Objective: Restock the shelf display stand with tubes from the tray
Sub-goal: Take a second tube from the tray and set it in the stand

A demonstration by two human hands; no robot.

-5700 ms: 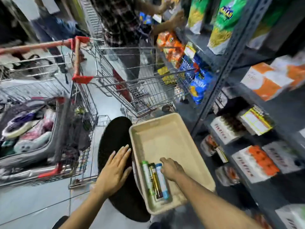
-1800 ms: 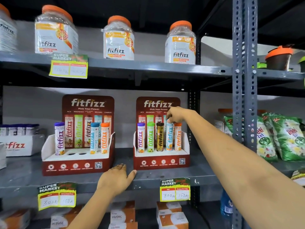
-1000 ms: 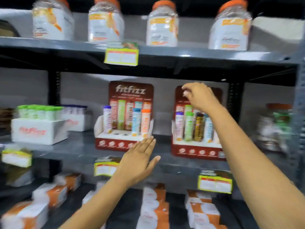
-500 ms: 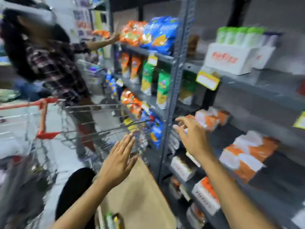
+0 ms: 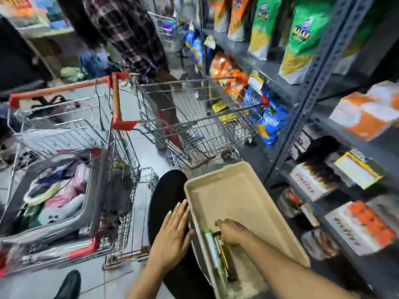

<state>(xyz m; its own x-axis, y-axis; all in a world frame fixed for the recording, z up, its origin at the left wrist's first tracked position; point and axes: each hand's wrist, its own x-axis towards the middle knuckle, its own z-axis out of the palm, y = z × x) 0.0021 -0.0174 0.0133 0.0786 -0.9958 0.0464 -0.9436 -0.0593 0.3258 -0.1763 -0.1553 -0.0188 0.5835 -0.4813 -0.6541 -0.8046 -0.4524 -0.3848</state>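
A beige tray [image 5: 234, 197] rests on a round black stool [image 5: 166, 197] low in the head view. At its near end lie a green-capped tube [image 5: 212, 252] and, beside it, a dark gold-marked tube [image 5: 224, 256]. My right hand [image 5: 234, 231] is down inside the tray, palm down over the upper end of the dark tube; whether its fingers hold the tube is hidden. My left hand [image 5: 174, 231] lies flat and open on the stool, against the tray's left rim. The display stand is out of view.
A loaded shopping cart [image 5: 64, 169] stands at the left and an empty one [image 5: 194, 126] just beyond the tray. A person in a plaid shirt [image 5: 129, 29] stands behind it. Grey shelving [image 5: 302, 100] with boxes [image 5: 367, 113] and snack bags runs along the right.
My view swung from the shelf stands down to the tray. My right hand left the right stand and dropped into the tray onto the tubes. My left hand came down onto the stool.
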